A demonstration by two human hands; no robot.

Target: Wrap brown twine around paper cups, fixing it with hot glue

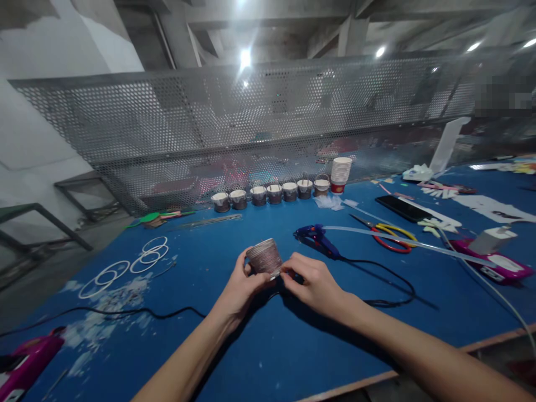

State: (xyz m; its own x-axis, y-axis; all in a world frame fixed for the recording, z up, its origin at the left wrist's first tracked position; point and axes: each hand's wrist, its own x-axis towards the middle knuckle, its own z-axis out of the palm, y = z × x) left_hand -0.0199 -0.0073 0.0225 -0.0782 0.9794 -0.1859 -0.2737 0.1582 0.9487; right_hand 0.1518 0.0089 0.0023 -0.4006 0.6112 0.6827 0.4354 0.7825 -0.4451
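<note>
A small paper cup wrapped in brown cord is tilted above the blue table, gripped by my left hand with fingers and thumb around its side. At the cup's lower right edge, my right hand is closed in a pinch against it. What lies between those right fingertips is too small to make out. Beyond my right hand rests a blue glue gun with a clear glue stick trailing from its back. Scissors with red and yellow handles lie further right.
Several cord-wrapped cups line the back, beside stacked paper cups and a perforated metal screen. White rings lie left. A black cable crosses the table. A phone and magenta device sit right.
</note>
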